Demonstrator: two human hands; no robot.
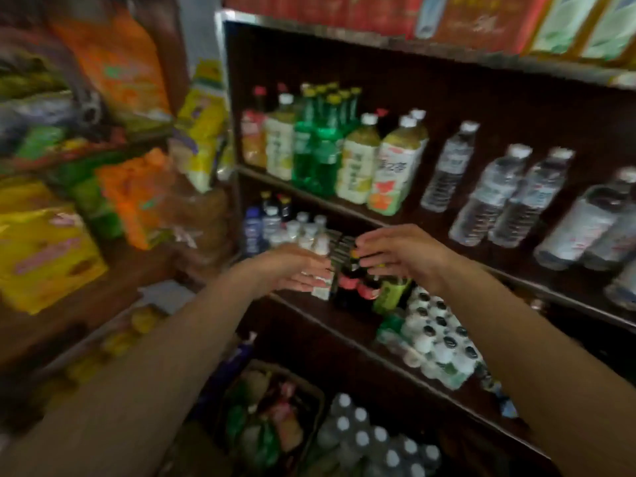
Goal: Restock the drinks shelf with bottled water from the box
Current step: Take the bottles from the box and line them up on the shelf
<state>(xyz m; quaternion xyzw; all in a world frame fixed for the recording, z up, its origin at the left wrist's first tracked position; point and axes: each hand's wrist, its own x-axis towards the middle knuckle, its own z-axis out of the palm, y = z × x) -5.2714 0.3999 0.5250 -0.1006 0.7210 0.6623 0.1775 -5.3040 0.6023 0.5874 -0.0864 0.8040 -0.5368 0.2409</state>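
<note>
A dark wooden drinks shelf is stocked with tea, green bottles and bottled water on the upper tier. Both hands are held at the middle tier: the left hand is pressed against small white bottles, fingers loosely extended; the right hand is curled over dark bottles, though a firm grip cannot be told through the blur.

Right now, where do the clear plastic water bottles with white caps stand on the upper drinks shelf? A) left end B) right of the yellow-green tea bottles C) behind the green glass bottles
B: the clear plastic water bottles stand right of the yellow-green tea bottles.
</note>
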